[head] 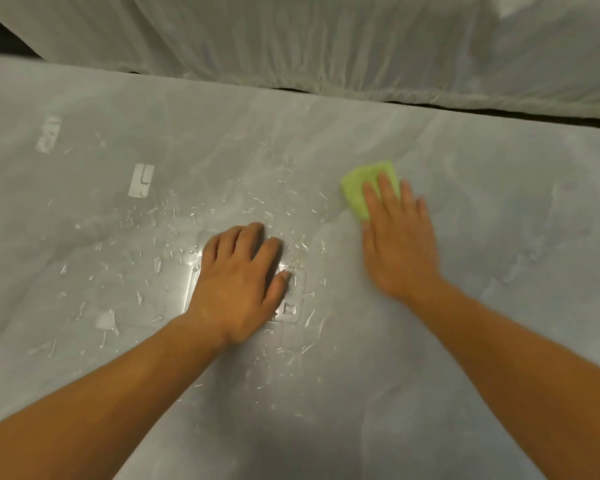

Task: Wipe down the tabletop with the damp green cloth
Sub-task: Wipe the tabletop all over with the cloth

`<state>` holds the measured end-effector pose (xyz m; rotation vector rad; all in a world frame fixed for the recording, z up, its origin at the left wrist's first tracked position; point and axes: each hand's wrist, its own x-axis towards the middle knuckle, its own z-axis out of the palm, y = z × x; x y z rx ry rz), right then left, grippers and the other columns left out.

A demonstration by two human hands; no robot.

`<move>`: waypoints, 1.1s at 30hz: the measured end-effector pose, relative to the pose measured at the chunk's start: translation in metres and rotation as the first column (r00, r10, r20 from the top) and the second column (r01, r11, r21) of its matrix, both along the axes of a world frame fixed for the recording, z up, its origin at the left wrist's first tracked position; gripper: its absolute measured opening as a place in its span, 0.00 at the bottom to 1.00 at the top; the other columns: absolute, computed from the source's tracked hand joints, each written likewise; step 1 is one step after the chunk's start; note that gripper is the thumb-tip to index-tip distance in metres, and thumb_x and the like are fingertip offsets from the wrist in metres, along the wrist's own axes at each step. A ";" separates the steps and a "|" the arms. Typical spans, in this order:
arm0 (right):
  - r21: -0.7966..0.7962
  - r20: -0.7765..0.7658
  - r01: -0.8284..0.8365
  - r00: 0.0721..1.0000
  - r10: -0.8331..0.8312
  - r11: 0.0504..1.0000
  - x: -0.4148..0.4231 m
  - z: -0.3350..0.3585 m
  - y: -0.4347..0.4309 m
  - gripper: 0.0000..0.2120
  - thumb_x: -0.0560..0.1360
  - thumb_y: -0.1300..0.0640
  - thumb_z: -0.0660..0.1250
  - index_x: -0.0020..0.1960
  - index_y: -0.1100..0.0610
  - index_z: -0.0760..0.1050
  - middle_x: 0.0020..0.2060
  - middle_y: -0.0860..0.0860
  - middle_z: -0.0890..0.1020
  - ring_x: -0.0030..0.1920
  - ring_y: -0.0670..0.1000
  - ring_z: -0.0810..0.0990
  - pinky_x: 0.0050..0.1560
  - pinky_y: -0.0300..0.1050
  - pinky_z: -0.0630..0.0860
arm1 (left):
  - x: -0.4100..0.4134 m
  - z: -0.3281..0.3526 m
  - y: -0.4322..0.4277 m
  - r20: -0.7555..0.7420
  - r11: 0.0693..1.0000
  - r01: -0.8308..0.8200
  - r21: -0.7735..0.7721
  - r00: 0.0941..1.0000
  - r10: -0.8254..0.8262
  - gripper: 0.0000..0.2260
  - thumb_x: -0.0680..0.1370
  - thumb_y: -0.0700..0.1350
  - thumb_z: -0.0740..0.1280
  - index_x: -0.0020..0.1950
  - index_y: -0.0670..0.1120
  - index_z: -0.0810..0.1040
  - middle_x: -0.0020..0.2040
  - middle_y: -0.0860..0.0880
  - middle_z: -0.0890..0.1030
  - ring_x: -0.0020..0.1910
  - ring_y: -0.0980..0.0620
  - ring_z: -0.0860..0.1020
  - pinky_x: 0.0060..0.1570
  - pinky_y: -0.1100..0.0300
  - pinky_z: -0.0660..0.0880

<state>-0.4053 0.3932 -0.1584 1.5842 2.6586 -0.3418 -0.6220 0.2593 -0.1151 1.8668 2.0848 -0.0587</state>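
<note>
- The worktop [499,237] is a pale grey, marbled surface that fills most of the view from the head camera.
- The right hand [400,244] lies palm down on the worktop, right of centre, with its fingers stretched out flat and close together.
- The green cloth [359,188] sits under the fingertips of the right hand, folded small, its far and left edges showing beyond the fingers.
- The right grip is flat and pressing the cloth onto the worktop, not pinching it.
- The left hand [239,278] rests on the worktop near the middle, fingers bent and slightly apart, thumb out to the side; its grip is loose and holds nothing.
- The two hands are apart, with a strip of bare worktop between them.
- Water droplets [174,244] and streaks lie scattered around and to the left of the left hand, catching the light.
- Bright rectangular reflections [141,180] show on the wet surface at the left.
- The area right of the cloth looks matt, with no droplets visible.
- Beyond the far edge of the worktop hangs a wrinkled translucent plastic sheet [291,46].
- Both forearms are bare and reach in from the bottom corners of the view.
</note>
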 end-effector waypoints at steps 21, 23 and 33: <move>-0.064 -0.019 -0.138 0.990 0.137 0.988 -0.020 0.004 0.026 0.28 0.80 0.53 0.52 0.80 0.51 0.55 0.81 0.50 0.55 0.80 0.59 0.53 0.78 0.60 0.51 | -0.047 -0.012 0.062 0.049 0.998 0.006 0.060 0.999 -0.009 0.19 0.80 0.58 0.56 0.66 0.51 0.71 0.70 0.45 0.69 0.69 0.41 0.64 0.64 0.46 0.60; -0.052 -0.025 -0.060 0.998 0.058 0.997 -0.030 0.005 0.052 0.27 0.81 0.52 0.51 0.80 0.51 0.55 0.81 0.51 0.55 0.79 0.61 0.54 0.78 0.62 0.52 | -0.050 -0.013 0.066 0.052 0.996 0.014 0.089 0.998 -0.019 0.18 0.79 0.57 0.57 0.64 0.51 0.73 0.68 0.45 0.70 0.66 0.41 0.65 0.62 0.46 0.61; -0.156 -0.151 -0.184 0.975 0.161 0.970 -0.050 0.014 0.024 0.28 0.81 0.50 0.47 0.80 0.53 0.55 0.81 0.49 0.53 0.81 0.54 0.48 0.80 0.53 0.47 | -0.060 -0.004 0.098 0.189 0.996 0.000 0.094 0.982 -0.017 0.20 0.79 0.57 0.55 0.63 0.47 0.75 0.63 0.46 0.74 0.61 0.42 0.70 0.58 0.50 0.64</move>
